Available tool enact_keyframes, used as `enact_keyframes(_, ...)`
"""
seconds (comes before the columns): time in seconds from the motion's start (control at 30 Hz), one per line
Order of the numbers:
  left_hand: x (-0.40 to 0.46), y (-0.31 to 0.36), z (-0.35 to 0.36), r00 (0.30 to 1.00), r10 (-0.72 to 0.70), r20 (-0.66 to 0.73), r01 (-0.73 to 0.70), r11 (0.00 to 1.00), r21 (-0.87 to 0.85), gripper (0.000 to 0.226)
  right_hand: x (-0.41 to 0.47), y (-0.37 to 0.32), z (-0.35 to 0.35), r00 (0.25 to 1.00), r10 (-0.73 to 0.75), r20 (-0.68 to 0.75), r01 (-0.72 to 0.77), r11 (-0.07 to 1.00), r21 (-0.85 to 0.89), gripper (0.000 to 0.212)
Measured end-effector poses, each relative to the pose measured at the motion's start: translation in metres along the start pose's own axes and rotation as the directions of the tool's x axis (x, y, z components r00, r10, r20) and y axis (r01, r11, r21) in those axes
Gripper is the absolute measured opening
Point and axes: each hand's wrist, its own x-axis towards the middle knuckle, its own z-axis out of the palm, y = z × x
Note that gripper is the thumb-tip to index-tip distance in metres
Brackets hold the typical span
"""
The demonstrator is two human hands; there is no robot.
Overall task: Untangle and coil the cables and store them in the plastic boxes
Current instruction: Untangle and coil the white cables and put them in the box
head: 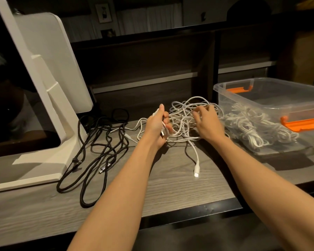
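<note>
Left hand (157,126) grips a gathered bunch of white cable; right hand (205,117), fingers spread, rests on the white tangle (184,115) on the surface (170,187). Cables look light, limp, snag-prone; best held near a plug (196,171). Plastic box (272,113) already holds white coils (252,127). Black cables (98,142) lie left.

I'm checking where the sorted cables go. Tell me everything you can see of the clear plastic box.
The clear plastic box is a see-through, lidless, rectangular tub with rounded corners and orange latch handles on two sides. It stands upright on the grey wood-grain desk, right of the white cable tangle. Coiled white cables lie inside on its bottom. Neither hand touches it; tangle loops lie against its left wall.
</note>
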Motion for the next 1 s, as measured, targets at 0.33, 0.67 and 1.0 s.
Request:
enact_keyframes(0.33, 0.004, -0.002, -0.006, 0.973, -0.172, 0.153, 0.199, 0.962, -0.187, 0.045, -0.004, -0.003, -0.002, 0.94, -0.312, 0.137, 0.313, 0.95, 0.012, 0.017)
enact_keyframes(0.67, 0.002, -0.007, -0.007, 0.987, -0.09, 0.134, 0.061, 0.976, 0.207, 0.032, -0.009, -0.018, -0.014, 0.898, -0.436, -0.057, 0.423, 0.822, 0.382, 0.021)
enact_keyframes(1.0, 0.0, -0.003, -0.002, 0.965, -0.167, 0.201, 0.058, 0.886, 0.459, 0.053, -0.009, -0.018, -0.015, 0.967, -0.223, 0.123, 0.131, 0.851, 0.508, 0.018)
